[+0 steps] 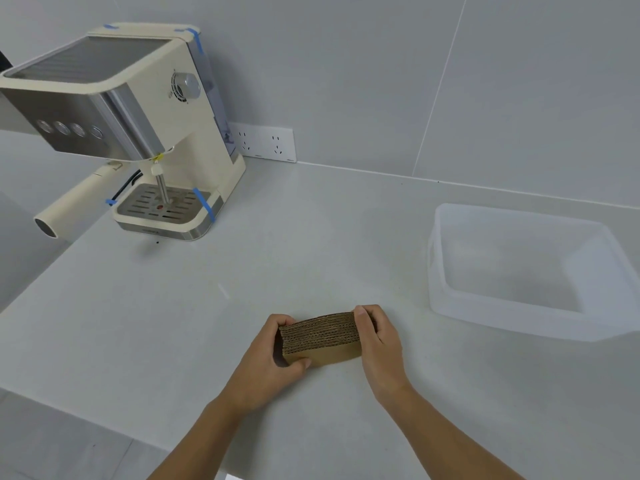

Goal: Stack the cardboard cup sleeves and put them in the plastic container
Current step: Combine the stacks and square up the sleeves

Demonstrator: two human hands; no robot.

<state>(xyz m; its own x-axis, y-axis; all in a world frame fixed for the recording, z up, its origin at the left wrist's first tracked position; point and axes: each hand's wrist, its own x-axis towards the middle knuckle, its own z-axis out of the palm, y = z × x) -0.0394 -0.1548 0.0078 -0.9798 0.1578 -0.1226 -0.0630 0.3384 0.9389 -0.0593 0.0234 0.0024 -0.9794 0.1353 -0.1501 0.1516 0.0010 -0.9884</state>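
Clamping sleeve stack point(320, 336) ends: left hand point(273, 362), right hand point(379, 344) grip; stack's far side hidden.

A cream espresso machine point(138, 133) with blue tape strips stands at the far left of the white surface point(311, 244), beside a double wall socket point(263, 143).

You find no text you can read here. The coffee machine point(131, 133) carries a small dark mark on its base edge and tiny markings round its dial point(186, 85), all too blurred to make out.
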